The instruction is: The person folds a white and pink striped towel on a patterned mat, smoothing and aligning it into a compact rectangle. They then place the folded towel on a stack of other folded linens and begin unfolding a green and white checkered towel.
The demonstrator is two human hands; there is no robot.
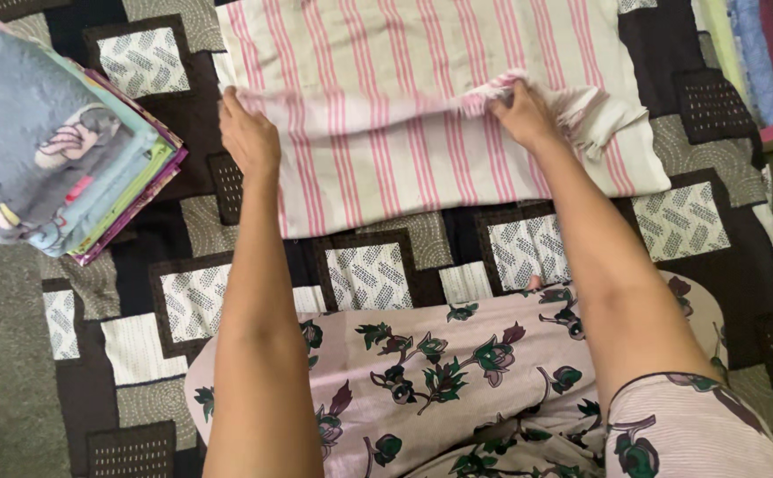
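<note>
A cream cloth with pink stripes [422, 53] lies spread on a dark patchwork bedspread [369, 274]. My left hand [247, 135] pinches the cloth's folded edge at its left side. My right hand [522, 113] grips the same fold further right, next to the frayed fringe [595, 119] at the cloth's end. Between the two hands the fold runs as a loose ridge across the cloth.
A stack of folded cloths [59, 150], grey on top with coloured layers below, sits at the left. My lap in a floral pink garment [457, 372] fills the lower frame. More fabrics [767, 53] are piled at the far right.
</note>
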